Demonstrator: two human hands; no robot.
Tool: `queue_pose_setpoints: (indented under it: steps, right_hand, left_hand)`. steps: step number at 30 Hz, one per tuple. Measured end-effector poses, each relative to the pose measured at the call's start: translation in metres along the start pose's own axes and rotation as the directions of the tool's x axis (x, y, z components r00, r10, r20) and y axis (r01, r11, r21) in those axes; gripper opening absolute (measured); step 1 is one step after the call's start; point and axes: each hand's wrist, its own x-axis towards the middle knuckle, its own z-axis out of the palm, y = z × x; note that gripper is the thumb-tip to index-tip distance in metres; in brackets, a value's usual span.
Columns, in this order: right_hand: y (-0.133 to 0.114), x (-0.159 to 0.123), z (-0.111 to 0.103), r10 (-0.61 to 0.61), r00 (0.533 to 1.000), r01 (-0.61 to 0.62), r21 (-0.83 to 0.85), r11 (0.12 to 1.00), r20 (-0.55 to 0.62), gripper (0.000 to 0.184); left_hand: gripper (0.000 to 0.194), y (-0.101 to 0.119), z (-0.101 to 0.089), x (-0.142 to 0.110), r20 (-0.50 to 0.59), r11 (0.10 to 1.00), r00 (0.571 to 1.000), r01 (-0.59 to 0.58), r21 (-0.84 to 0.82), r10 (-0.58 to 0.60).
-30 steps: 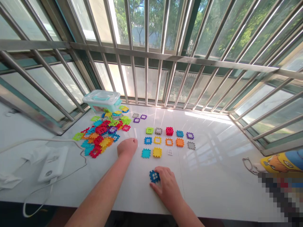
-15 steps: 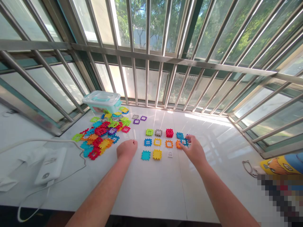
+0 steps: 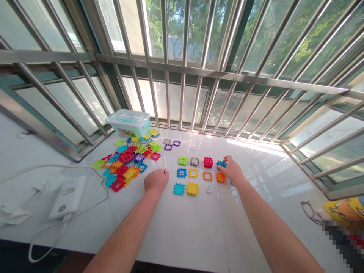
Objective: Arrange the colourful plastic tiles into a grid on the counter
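Observation:
My right hand (image 3: 232,169) pinches a blue square building tile (image 3: 221,164) with notched edges, at the right end of the back row. Whether other blue tiles lie under it is hard to see. Just in front lies an orange tile (image 3: 220,177). My left hand (image 3: 157,180) is closed and rests on the table, between the colourful heap of tiles (image 3: 125,157) and the rows; its fingers are turned away, so anything inside is hidden. Closest to it are a blue window tile (image 3: 181,173) and a turquoise tile (image 3: 179,189).
The rows also hold a red stack (image 3: 208,162), a yellow tile (image 3: 192,189) and a small white window piece (image 3: 208,189). Behind the heap stands a lidded box (image 3: 129,123). A white power strip (image 3: 68,197) with its cable lies left. Metal bars (image 3: 182,70) close off the back.
My right hand has carried the blue tile back and slightly left, from over the orange tile to the blue spot in the back row. The left hand stays closed. The view has shifted slightly.

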Motion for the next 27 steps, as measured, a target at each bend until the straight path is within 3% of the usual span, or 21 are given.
queue_pose_setpoints:
  steps: [21, 27]
  right_hand:
    - [-0.005, 0.002, 0.003, -0.023, 0.999, 0.025, -0.048, 0.999, 0.037, 0.049]
    - [-0.008, 0.003, -0.010, -0.087, 0.996, 0.087, -0.061, 0.994, 0.000, 0.049]
  left_hand:
    - [0.054, 0.003, -0.007, -0.004, 0.011, 1.000, 1.000, 0.000, -0.019, 0.001]
    - [0.053, 0.002, -0.008, -0.004, 0.019, 0.999, 1.000, 0.010, -0.034, -0.010]
